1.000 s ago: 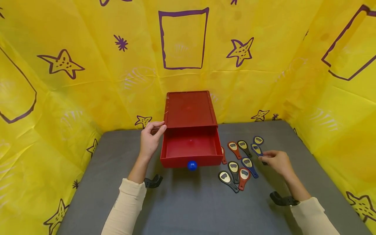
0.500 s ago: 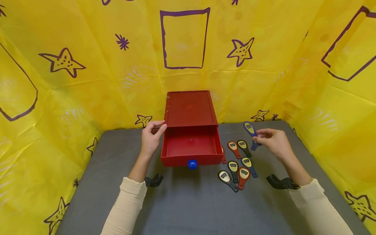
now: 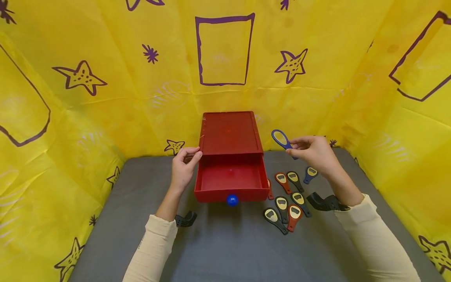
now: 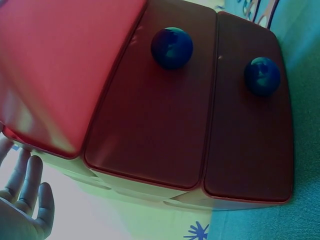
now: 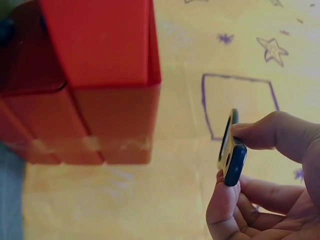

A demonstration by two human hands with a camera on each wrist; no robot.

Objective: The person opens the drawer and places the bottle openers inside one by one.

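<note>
My right hand (image 3: 318, 154) pinches a blue bottle opener (image 3: 288, 146) by its handle, raised above the table right of the red drawer unit (image 3: 230, 133). In the right wrist view, thumb and fingertips press the opener (image 5: 234, 159) from both sides, its edge toward the camera. My left hand (image 3: 182, 172) touches the unit's top left front corner with its fingertips; the left wrist view has its fingers (image 4: 31, 182) loosely extended beside the drawer's side. The top drawer (image 3: 230, 195) is pulled out, with a blue ball knob (image 3: 232, 200) and a bare red floor.
Several black, red and blue bottle openers (image 3: 294, 212) lie right of the unit, one partly hidden by the drawer. Another blue opener (image 3: 311, 174) lies farther right. Two lower drawers (image 4: 150, 110) are closed. A yellow patterned cloth (image 3: 225, 98) surrounds the grey table (image 3: 225, 254).
My right hand has lifted the blue bottle opener off the table and carried it up and left toward the drawer unit. My left hand stays at the unit's corner.
</note>
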